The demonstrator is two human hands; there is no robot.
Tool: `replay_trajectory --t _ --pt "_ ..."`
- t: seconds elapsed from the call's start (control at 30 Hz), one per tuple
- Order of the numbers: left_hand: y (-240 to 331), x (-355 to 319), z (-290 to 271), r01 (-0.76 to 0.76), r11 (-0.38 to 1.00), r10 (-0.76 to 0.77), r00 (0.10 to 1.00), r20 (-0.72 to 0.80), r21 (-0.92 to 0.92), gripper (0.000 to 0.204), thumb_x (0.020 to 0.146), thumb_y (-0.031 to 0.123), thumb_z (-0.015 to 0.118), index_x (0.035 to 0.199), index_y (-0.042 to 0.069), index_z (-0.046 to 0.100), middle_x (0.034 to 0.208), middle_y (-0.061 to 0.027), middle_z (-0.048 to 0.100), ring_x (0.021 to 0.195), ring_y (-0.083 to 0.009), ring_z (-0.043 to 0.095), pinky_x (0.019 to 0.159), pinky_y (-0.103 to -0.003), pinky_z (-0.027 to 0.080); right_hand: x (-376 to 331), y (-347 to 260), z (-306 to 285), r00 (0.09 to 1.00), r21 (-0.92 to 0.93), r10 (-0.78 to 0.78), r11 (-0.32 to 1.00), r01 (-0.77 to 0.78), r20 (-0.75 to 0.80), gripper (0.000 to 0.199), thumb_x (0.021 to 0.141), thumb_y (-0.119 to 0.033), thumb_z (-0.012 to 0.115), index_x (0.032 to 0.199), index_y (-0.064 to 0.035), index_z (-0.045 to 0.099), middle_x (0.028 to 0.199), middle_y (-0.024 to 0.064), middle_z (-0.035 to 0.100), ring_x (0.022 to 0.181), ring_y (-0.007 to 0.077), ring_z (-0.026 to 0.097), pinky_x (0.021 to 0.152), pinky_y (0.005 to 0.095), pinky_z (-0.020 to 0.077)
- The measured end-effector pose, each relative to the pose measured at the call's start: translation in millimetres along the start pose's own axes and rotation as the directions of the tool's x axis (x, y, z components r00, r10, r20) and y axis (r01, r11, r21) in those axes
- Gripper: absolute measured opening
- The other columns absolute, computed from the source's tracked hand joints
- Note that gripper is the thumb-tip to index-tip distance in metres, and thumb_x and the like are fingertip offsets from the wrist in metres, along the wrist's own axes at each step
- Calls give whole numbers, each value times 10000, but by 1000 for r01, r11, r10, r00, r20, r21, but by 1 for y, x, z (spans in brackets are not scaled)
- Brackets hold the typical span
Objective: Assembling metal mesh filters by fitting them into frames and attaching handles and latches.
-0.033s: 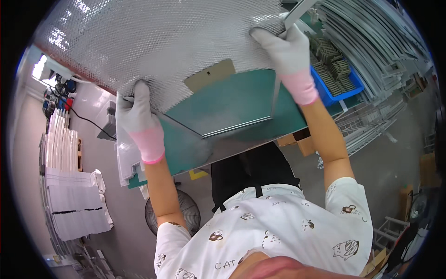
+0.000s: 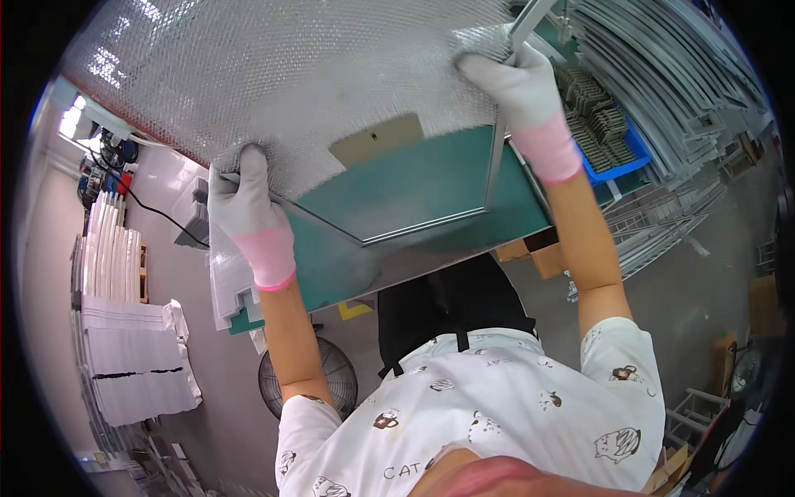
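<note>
A large silvery sheet with a fine mesh texture [image 2: 331,74] spans the top of the view. My left hand [image 2: 244,195], in a whitish glove with a pink cuff, grips its near-left part, thumb on top and other fingers mostly hidden. My right hand [image 2: 522,87], gloved alike, is closed at the right edge with its thumb on the mesh, beside a pale metal bar [image 2: 530,21]. A tan plate with a small hole [image 2: 377,139] lies at the sheet's near edge. A thin silver frame [image 2: 426,225] extends toward me from beneath it.
A green worktop [image 2: 331,277] lies below. To the right are a blue bin [image 2: 617,172] of stacked metal pieces and many long grey strips [image 2: 679,83]. A floor fan [image 2: 306,377] stands near my left arm. White stacked profiles [image 2: 108,248] are at the far left.
My right hand has moved slightly right and down, and the sheet's right side has shifted with it. More of the frame's right side shows. My left hand stays nearly still.
</note>
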State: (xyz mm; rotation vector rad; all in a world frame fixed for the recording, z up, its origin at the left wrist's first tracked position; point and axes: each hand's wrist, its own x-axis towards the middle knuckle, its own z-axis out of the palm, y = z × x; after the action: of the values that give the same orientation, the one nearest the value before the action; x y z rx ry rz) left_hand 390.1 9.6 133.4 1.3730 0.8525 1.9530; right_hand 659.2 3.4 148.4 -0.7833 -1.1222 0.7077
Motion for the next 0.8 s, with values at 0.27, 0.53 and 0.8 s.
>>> replay_trajectory --t 0.27,0.53,0.8 --pt "1 -4 1 -31 1000 31 996 -78 1 114 841 62 668 918 -7 621 829 8 603 726 -47 514 692 -185 418 2 8 2 999 -253 16 967 -25 -37 271 775 -2 682 1034 18 603 881 17 643 751 77 573 695 219 466" --pt "-6 -7 -2 -59 996 63 996 -61 65 155 845 100 681 801 25 553 800 19 577 693 -31 468 649 -186 391 -8 8 5 999 -154 -28 988 21 -46 233 791 -32 670 1008 17 601 898 18 638 787 75 570 716 221 462" --pt "-7 -11 -11 -32 999 32 999 -6 18 152 862 105 668 917 -4 576 849 18 580 727 -35 472 679 -189 397 2 -23 -15 932 -7 76 997 -79 353 225 834 -108 635 1027 0 593 895 6 623 811 85 565 735 234 461"
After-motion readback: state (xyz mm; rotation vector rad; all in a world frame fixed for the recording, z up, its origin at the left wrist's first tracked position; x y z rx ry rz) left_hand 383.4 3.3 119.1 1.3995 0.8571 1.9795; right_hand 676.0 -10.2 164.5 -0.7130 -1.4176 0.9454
